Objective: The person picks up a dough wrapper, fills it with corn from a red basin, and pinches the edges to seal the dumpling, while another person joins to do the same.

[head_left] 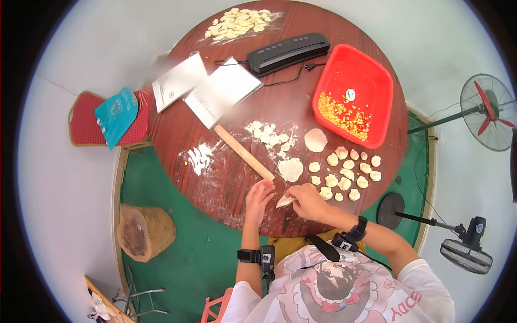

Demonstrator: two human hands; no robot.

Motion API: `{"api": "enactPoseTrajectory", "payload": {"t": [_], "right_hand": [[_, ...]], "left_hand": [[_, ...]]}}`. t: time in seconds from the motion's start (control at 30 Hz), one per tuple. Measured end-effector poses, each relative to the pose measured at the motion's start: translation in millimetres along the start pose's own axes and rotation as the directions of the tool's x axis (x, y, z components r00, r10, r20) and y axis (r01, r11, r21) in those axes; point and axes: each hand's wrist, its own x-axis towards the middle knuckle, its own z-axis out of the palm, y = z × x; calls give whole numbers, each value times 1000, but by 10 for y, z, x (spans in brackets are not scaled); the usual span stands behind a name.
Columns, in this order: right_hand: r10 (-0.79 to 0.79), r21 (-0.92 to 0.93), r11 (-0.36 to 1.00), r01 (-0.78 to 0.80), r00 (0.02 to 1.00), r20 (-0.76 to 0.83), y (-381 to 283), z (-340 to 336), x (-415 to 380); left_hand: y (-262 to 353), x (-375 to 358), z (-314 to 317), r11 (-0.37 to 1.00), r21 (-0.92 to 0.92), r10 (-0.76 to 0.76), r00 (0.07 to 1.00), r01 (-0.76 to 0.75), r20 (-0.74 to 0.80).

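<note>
My right hand [306,199] pinches a folded dumpling wrapper [284,201] just above the near edge of the round wooden table [226,177]. My left hand [259,198] rests open beside it, fingers spread, close to the wrapper's left side. A wooden rolling pin [245,153] lies diagonally just beyond my left hand. Two flat rolled wrappers [291,169] lie past my hands, and several small dough pieces [347,172] sit to the right.
A red tub [377,81] with yellow filling stands at the far right. A black vacuum sealer [288,52], two white packets [222,91], and several finished dumplings [238,23] lie farther back. A red chair [86,121], a wood stump [144,231] and fans [487,110] surround the table.
</note>
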Motion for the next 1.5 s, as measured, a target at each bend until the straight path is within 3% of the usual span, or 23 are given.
{"api": "enactPoseTrajectory", "payload": {"t": [0.07, 0.1, 0.17, 0.23, 0.3, 0.33, 0.43, 0.5, 0.57, 0.73, 0.83, 0.9, 0.97, 1.03, 1.07, 1.1, 1.13, 1.2, 1.23, 1.3, 1.4, 1.47, 1.5], "right_hand": [[-56, 109, 992, 63, 996, -66, -132, -156, -68], [-52, 104, 993, 60, 996, -77, -170, -228, -96], [77, 316, 947, -65, 997, -24, -198, -348, -155], [53, 247, 969, -27, 994, -98, -25, -395, -164], [176, 41, 984, -173, 979, -100, 183, -403, -231], [244, -56, 967, -247, 968, -52, 241, -417, -261], [349, -59, 937, -344, 933, 85, 557, -139, -352], [332, -18, 943, -331, 939, 87, 697, 150, -352], [381, 95, 923, -372, 919, -104, 642, 382, -250], [467, 130, 880, -456, 881, -74, 610, 663, -19], [500, 48, 866, -498, 864, -52, 578, 688, 33], [499, 67, 864, -500, 866, 22, 499, 579, 60], [495, 89, 860, -502, 864, 95, 343, 440, 49], [14, -65, 998, -14, 1000, 1, 152, 304, -51], [14, -69, 998, -13, 1000, 1, 76, 248, -110], [-191, -253, 951, 179, 981, -22, 6, 198, -166], [-391, -428, 833, 350, 920, -7, -60, 145, -203], [-475, -463, 791, 400, 878, -53, -194, 18, -237], [-551, -499, 747, 440, 829, -94, -246, -47, -262], [-515, -484, 760, 434, 856, -41, -322, -189, -338], [-553, -427, 793, 434, 807, -208, -384, -374, -407], [-321, -212, 941, 263, 893, -316, -326, -473, -473], [-332, -214, 938, 274, 890, -312, -328, -495, -462]], "left_hand": [[2, 72, 174, 994, -67, -64, 958, 86, 279], [-1, 97, 275, 994, -62, -65, 955, 87, 291], [-11, 120, 487, 888, -113, -315, 770, 445, 555], [-79, 168, 577, 865, 26, -444, 738, 502, 508], [-198, 271, 522, 922, 377, -144, 981, 86, 128], [-212, 267, 481, 928, 366, 58, 997, -71, 46], [-369, 207, 217, 779, 571, 255, 963, -260, 90], [-357, 79, 150, 692, 674, 262, 960, -258, 99], [-428, 16, 34, 556, 809, 250, 967, -189, 54], [-601, -79, -120, 596, 789, 245, 970, -151, 0], [-640, -67, -211, 706, 708, 96, 993, -21, -66], [-449, -131, -104, 792, 543, -215, 960, 278, -178], [-325, -174, -48, 839, 430, -271, 941, 334, -202], [-187, -207, 34, 870, 309, -331, 919, 384, -213], [-108, -220, 81, 864, -34, -502, 865, 502, 14], [-51, -222, 117, 705, -336, -556, 781, 624, 285], [-28, -215, 153, 708, -337, -551, 784, 621, 285], [-4, -208, 260, 609, -507, -328, 776, 610, 539], [46, -236, 351, 612, -508, -323, 778, 606, 539], [152, -318, 530, 752, -482, -257, 874, 449, 412], [217, -353, 598, 798, -458, -225, 899, 391, 375], [293, -401, 666, 816, -456, -203, 915, 355, 349], [336, -432, 708, 799, -484, -191, 914, 357, 358]]}}
